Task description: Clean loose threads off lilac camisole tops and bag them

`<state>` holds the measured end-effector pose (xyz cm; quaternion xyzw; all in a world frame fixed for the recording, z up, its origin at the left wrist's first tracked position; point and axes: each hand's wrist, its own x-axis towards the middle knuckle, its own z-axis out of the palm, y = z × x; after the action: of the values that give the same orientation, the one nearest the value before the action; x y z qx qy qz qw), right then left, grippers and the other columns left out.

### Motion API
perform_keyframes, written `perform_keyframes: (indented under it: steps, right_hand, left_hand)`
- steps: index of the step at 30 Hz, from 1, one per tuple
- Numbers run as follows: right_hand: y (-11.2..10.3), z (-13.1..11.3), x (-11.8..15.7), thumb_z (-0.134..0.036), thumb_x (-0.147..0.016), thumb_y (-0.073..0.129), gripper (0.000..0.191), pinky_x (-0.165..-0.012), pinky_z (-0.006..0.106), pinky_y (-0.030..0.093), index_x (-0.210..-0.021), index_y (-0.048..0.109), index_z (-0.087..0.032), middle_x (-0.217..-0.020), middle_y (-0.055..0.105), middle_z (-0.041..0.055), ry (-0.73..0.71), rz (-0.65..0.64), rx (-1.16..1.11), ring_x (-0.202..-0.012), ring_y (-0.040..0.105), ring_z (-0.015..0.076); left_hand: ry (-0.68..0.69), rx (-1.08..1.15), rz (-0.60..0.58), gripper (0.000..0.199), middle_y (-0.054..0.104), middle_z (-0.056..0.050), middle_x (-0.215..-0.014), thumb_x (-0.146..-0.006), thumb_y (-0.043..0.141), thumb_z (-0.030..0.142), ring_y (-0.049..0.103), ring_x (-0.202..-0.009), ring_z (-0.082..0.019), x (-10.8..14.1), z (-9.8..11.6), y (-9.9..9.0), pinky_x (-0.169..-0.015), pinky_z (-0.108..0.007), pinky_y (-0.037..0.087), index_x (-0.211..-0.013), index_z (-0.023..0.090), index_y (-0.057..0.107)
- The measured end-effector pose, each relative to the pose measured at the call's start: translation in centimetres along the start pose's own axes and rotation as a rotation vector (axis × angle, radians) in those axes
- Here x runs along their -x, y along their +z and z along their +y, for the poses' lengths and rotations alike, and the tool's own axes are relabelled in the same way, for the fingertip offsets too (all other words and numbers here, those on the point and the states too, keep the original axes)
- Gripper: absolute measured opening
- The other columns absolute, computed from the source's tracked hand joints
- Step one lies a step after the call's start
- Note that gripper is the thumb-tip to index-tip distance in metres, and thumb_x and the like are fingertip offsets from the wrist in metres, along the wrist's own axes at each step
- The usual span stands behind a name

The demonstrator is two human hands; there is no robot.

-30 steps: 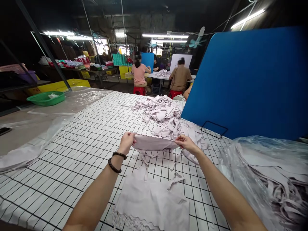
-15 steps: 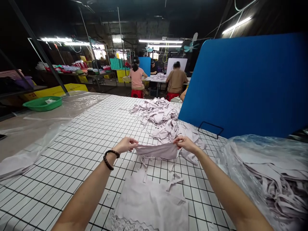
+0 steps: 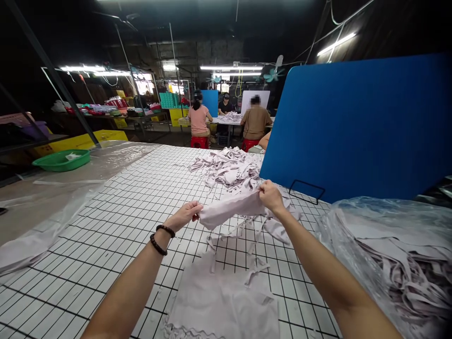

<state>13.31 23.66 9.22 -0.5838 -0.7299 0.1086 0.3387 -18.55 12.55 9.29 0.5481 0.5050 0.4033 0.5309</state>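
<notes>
A pale lilac-grey strappy garment is stretched between my two hands above the grid-marked table. My left hand, with dark beaded bracelets at the wrist, pinches its left end. At the other end, my right hand is closed around the cloth and sits slightly higher. Thin straps hang below the stretched cloth. Nearer to me, a matching camisole lies flat, its straps pointing away and its ruffled edge at the bottom left. Beyond my hands lies a loose heap of the same pale garments.
A tall blue board stands at the right, with a black wire stand at its foot. A clear plastic bag of garments lies at right. Far left is a green basin. People work at a table behind.
My right hand has risen and turned, its grip now fist-like. The stretched cloth has tilted up on the right and shows a broader face. My left hand stays in about the same place.
</notes>
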Motion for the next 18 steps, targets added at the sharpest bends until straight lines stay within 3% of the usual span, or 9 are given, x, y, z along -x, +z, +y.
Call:
perform_keyframes:
  steps: [2,4,7,11,14,16,18]
  right_hand:
    - [-0.6,-1.0,-0.9,-0.016,-0.072,0.047,0.017,-0.065,0.028,0.037,-0.071,0.064,-0.019,-0.104,0.054,0.0066,0.008,0.105,-0.005,-0.082,0.051,0.0187]
    - [-0.9,-1.4,-1.5,-0.015,-0.068,0.048,0.015,-0.065,0.028,0.037,-0.065,0.062,-0.018,-0.102,0.055,0.0062,0.046,0.126,-0.085,-0.084,0.052,0.0190]
    - [-0.6,-1.1,-1.7,-0.013,-0.061,0.047,0.012,-0.063,0.027,0.038,-0.055,0.056,-0.018,-0.083,0.059,0.0057,0.111,0.026,-0.233,-0.079,0.052,0.0194]
    - [0.1,0.1,-0.9,-0.015,-0.060,0.045,0.011,-0.050,0.027,0.037,-0.052,0.051,-0.020,-0.050,0.052,0.0030,0.182,-0.132,-0.376,-0.056,0.051,0.0175]
    - [0.0,0.4,-0.3,-0.017,-0.060,0.046,0.011,-0.040,0.026,0.033,-0.051,0.047,-0.021,-0.039,0.045,0.0009,0.227,-0.252,-0.498,-0.041,0.045,0.0148]
    - [-0.7,0.5,-0.1,-0.018,-0.060,0.048,0.011,-0.036,0.025,0.032,-0.050,0.044,-0.022,-0.037,0.042,-0.0008,0.242,-0.307,-0.573,-0.035,0.041,0.0127]
    - [-1.9,0.6,0.0,-0.019,-0.059,0.050,0.008,-0.036,0.026,0.036,-0.052,0.046,-0.021,-0.039,0.042,-0.0019,0.247,-0.344,-0.643,-0.035,0.040,0.0116]
  left_hand:
    - [0.037,0.082,-0.031,0.033,0.050,0.003,-0.062,-0.075,0.061,0.048,0.043,-0.054,-0.007,0.2,0.7,0.6,-0.053,-0.019,0.038,-0.069,0.017,0.050]
    - [0.087,0.145,-0.012,0.033,0.052,0.002,-0.068,-0.076,0.060,0.048,0.047,-0.060,-0.008,0.3,1.3,1.2,-0.058,-0.019,0.041,-0.071,0.018,0.049]
    - [0.170,0.148,0.146,0.035,0.054,0.001,-0.073,-0.077,0.058,0.051,0.051,-0.066,-0.009,-0.1,1.8,1.7,-0.065,-0.022,0.045,-0.074,0.018,0.047]
    - [0.214,0.076,0.431,0.040,0.046,0.005,-0.063,-0.080,0.050,0.059,0.043,-0.055,-0.008,-1.7,1.6,1.6,-0.054,-0.021,0.040,-0.077,0.020,0.042]
    - [0.244,0.026,0.562,0.042,0.041,0.007,-0.060,-0.078,0.052,0.061,0.038,-0.051,-0.007,-3.0,1.6,1.5,-0.049,-0.019,0.032,-0.078,0.020,0.042]
    - [0.241,-0.032,0.557,0.044,0.038,0.008,-0.055,-0.072,0.060,0.061,0.032,-0.046,-0.007,-3.5,1.8,1.3,-0.045,-0.019,0.025,-0.080,0.019,0.046]
    - [0.210,-0.130,0.437,0.050,0.037,0.010,-0.051,-0.065,0.068,0.060,0.031,-0.043,-0.006,-3.7,2.2,1.0,-0.043,-0.019,0.021,-0.088,0.019,0.051]
